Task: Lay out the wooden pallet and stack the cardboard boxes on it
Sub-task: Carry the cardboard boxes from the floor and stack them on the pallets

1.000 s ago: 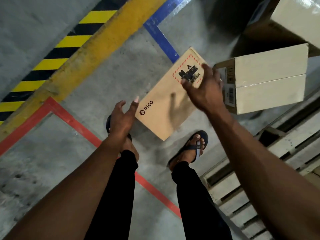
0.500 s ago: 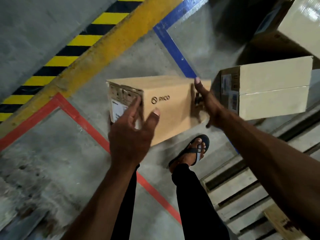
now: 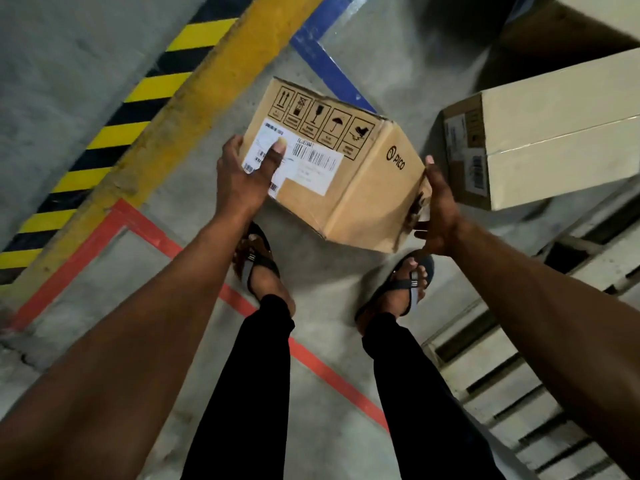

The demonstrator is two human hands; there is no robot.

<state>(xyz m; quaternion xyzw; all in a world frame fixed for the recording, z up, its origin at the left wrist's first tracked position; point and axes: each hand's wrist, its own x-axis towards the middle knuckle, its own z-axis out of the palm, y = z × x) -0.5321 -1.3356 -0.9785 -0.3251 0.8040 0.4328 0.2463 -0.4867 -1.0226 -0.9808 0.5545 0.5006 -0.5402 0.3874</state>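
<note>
item: brown cardboard box (image 3: 349, 188) marked pico, held tilted in the air above the concrete floor (image 3: 86, 306), clear of the wooden pallet (image 3: 498, 386) at the right. left hand (image 3: 242, 178) gripped the labelled end, thumb pressed on the shipping label (image 3: 304, 168) and fingers curled behind the edge; right hand (image 3: 438, 209) cupped the opposite end, fingers hidden, so the load sat clamped between two palms. a pale box (image 3: 561, 133) already rested on the pallet, likely the neighbour for this one.

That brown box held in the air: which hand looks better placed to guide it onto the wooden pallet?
Probably the right hand. It holds the brown box on the side facing the wooden pallet, which lies at the person's right. The left hand grips the labelled far side, so it would mostly follow.
</note>
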